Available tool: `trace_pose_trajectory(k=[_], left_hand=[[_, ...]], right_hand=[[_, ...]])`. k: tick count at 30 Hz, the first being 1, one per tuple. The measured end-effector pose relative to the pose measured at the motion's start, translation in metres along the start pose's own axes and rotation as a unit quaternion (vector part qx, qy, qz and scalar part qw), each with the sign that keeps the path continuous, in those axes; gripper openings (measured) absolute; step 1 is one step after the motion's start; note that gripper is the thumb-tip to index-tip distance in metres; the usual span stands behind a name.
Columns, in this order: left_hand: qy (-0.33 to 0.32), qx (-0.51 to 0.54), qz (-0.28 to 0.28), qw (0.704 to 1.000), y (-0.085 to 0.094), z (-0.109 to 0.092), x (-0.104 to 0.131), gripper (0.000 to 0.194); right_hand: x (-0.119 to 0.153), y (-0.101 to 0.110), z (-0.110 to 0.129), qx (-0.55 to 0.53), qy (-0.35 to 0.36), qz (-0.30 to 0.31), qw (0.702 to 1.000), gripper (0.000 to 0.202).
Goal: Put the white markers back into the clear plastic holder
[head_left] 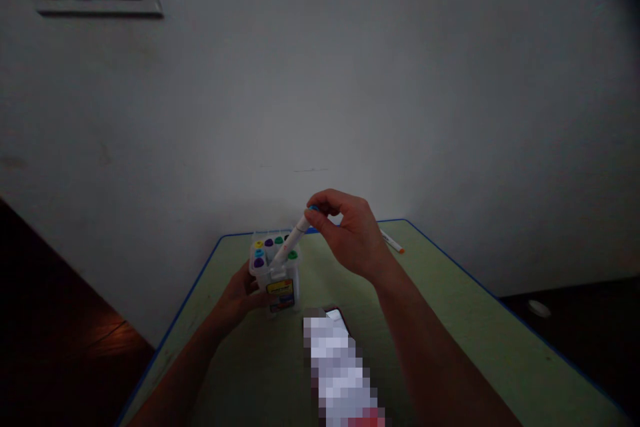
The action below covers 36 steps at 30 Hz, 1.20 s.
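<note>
Box, left hand gripping: several pens stowed. Blue pen, right hand pinching: tilted at the mouth (not seated). Orange pen: loose on counter.

Tilted marker in right grip

Right hand raised, pinching; left hand lower, cupped, partly hidden, fingers seemingly curled inward.
</note>
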State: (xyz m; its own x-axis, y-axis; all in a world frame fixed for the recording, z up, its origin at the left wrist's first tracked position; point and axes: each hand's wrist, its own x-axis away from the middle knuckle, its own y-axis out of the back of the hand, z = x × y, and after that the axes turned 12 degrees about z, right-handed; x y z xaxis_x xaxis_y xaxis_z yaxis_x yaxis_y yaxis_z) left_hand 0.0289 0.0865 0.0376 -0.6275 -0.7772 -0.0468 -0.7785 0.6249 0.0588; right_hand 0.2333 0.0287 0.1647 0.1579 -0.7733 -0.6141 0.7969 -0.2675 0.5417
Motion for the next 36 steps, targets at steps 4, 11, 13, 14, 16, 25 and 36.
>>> trace_pose_trajectory(k=[4, 11, 13, 14, 16, 25, 36], left_hand=[[-0.004, 0.001, 0.003, 1.000, -0.0009, -0.0017, 0.0007, 0.058], [-0.008, 0.013, -0.002, 1.000, -0.0001, 0.0003, -0.0006, 0.057], [-0.010, 0.011, -0.003, 1.000, 0.0004, 0.0015, -0.0009, 0.061], [-0.010, 0.010, -0.003, 1.000, 0.0007, 0.0018, -0.0010, 0.062], [-0.006, 0.008, -0.002, 1.000, 0.0009, 0.0017, -0.0010, 0.064], [-0.004, 0.009, 0.005, 1.000, -0.0006, -0.0013, -0.0003, 0.061], [-0.006, 0.002, 0.014, 1.000, 0.0025, 0.0036, -0.0008, 0.062]], right_hand=[[0.0001, 0.0002, -0.0003, 0.002, 0.002, 0.002, 1.000, 0.008], [0.0003, -0.0005, -0.0002, 0.001, 0.004, -0.001, 1.000, 0.007], [0.0004, -0.0007, 0.0001, -0.002, 0.005, 0.000, 1.000, 0.007], [0.0004, -0.0007, 0.0002, -0.003, 0.005, 0.001, 1.000, 0.007], [0.0003, -0.0008, 0.0003, -0.004, 0.004, 0.002, 1.000, 0.007], [0.0000, -0.0027, -0.0008, -0.003, 0.006, 0.006, 1.000, 0.009], [0.0001, -0.0050, 0.0001, 0.002, 0.005, 0.021, 1.000, 0.010]])
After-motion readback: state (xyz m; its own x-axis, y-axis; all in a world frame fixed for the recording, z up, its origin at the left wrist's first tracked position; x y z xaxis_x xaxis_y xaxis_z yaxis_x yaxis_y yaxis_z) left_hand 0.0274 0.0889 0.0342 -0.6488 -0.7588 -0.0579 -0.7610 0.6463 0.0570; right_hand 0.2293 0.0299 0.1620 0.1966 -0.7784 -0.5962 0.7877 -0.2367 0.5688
